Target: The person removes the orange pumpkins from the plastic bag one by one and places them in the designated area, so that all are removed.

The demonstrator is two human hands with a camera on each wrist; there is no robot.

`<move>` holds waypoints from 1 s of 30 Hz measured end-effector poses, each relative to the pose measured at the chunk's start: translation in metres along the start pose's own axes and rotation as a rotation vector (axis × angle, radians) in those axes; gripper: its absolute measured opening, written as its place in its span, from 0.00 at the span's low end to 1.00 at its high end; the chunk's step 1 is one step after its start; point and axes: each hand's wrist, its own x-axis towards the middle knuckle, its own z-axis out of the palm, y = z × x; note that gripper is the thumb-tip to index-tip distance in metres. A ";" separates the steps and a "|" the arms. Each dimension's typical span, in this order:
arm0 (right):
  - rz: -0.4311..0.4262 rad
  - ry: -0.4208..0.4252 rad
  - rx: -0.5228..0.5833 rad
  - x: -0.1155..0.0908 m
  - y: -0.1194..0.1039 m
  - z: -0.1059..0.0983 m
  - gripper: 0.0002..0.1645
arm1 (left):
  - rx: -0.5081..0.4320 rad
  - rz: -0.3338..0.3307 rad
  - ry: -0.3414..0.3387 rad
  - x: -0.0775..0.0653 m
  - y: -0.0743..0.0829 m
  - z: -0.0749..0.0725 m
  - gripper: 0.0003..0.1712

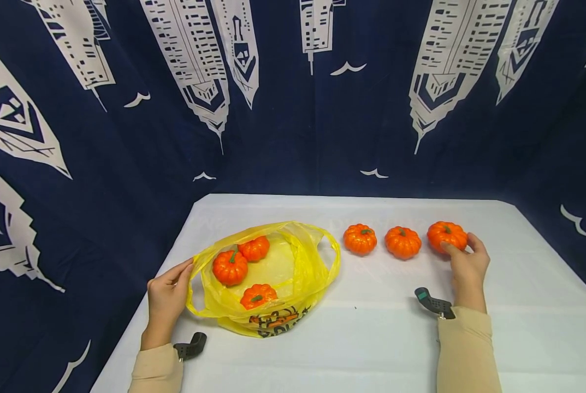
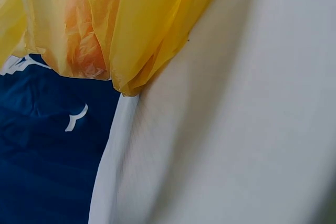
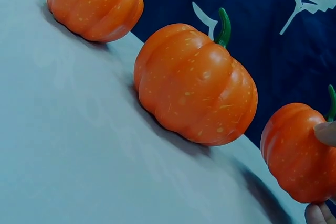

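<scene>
My left hand (image 1: 167, 297) pinches the left handle edge of a yellow plastic bag (image 1: 317, 262), which lies on its side-spread opening up on the table. Inside the bag sit three small orange pumpkins, one (image 1: 230, 268) with a green stem near the left. My right hand (image 1: 469, 267) grips another orange pumpkin (image 1: 447, 236) at the right end of a row, thumb on its front. In the right wrist view that pumpkin (image 3: 299, 153) shows a shadow beneath it. Left of it stand a middle pumpkin (image 1: 403, 243) and a further one (image 1: 360, 239).
A white cloth covers the table (image 1: 371, 338). Behind and to the left hangs a dark blue curtain (image 1: 293, 136) with white building prints. Black devices are strapped at both wrists, one (image 1: 432, 303) on the right sleeve.
</scene>
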 end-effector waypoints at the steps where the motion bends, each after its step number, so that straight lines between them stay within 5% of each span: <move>1: 0.003 0.001 -0.003 0.000 0.000 0.000 0.47 | 0.000 0.000 0.002 0.000 0.000 0.000 0.12; 30: 0.014 0.018 -0.058 0.006 0.013 0.005 0.46 | -0.001 0.006 -0.001 0.000 0.002 0.000 0.13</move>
